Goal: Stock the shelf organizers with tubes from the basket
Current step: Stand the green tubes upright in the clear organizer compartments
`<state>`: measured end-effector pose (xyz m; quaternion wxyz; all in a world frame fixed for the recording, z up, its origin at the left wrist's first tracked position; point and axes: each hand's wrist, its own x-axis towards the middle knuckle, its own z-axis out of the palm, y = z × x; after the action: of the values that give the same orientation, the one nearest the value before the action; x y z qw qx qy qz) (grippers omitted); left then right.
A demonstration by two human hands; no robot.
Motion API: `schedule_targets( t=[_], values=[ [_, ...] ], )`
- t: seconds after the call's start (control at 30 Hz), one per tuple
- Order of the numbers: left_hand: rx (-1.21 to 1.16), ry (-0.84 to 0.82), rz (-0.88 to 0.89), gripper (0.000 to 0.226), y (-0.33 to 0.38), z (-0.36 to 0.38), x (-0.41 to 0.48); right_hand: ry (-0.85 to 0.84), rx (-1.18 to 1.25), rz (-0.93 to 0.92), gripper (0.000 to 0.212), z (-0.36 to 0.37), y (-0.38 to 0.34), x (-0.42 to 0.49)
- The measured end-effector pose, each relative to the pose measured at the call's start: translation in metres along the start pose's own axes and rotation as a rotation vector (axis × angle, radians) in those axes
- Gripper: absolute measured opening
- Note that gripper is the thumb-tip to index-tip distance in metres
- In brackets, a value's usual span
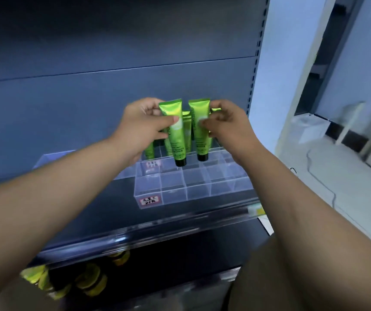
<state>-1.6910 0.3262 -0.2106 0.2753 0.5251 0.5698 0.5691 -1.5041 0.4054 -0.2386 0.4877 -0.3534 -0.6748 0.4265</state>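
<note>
While poised over organizer (193,187) | left fingers (170,119) pinch left tube (177,138) | right fingers (210,122) pinch right tube (202,140)

Single view: head-worn wide-angle camera, looking forward and down along both forearms. It faces the dark grey metal shelf (121,198) square-on and close, within arm's reach. The clear acrylic compartmented organizer (193,187), at the shelf's front edge, falls at frame centre. The shelf's perforated right upright (256,63) runs right of centre, with pale floor (337,176) beyond. Straight lines bow near the frame edges.
</note>
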Motion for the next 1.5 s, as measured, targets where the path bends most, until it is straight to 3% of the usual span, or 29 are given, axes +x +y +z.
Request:
schedule_targets(
  t=[0.13, 0.27, 0.37, 0.47, 0.67, 1.23, 1.5],
  values=[
    [0.054, 0.019, 0.037, 0.02, -0.011, 0.024, 0.03, 0.07, -0.066, -0.037, 0.014, -0.017, 0.01, 0.018],
    [0.165, 0.025, 0.137, 0.028, -0.024, 0.041, 0.054, 0.113, -0.131, -0.091, 0.022, -0.031, 0.019, 0.043],
    [0.275, 0.021, 0.249, 0.029, -0.036, 0.049, 0.065, 0.116, -0.151, -0.132, 0.005, -0.037, 0.025, 0.057],
    [0.371, 0.044, 0.307, 0.03, -0.05, 0.051, 0.074, 0.134, -0.185, -0.181, 0.02, -0.042, 0.03, 0.068],
    [0.416, 0.112, 0.296, 0.029, -0.068, 0.049, 0.083, 0.145, -0.188, -0.17, 0.021, -0.044, 0.04, 0.076],
    [0.434, 0.06, 0.28, 0.028, -0.082, 0.05, 0.09, 0.119, -0.297, -0.173, 0.019, -0.028, 0.057, 0.08],
    [0.475, 0.121, 0.274, 0.031, -0.092, 0.047, 0.09, 0.154, -0.35, -0.169, 0.019, -0.026, 0.066, 0.083]
  ],
)
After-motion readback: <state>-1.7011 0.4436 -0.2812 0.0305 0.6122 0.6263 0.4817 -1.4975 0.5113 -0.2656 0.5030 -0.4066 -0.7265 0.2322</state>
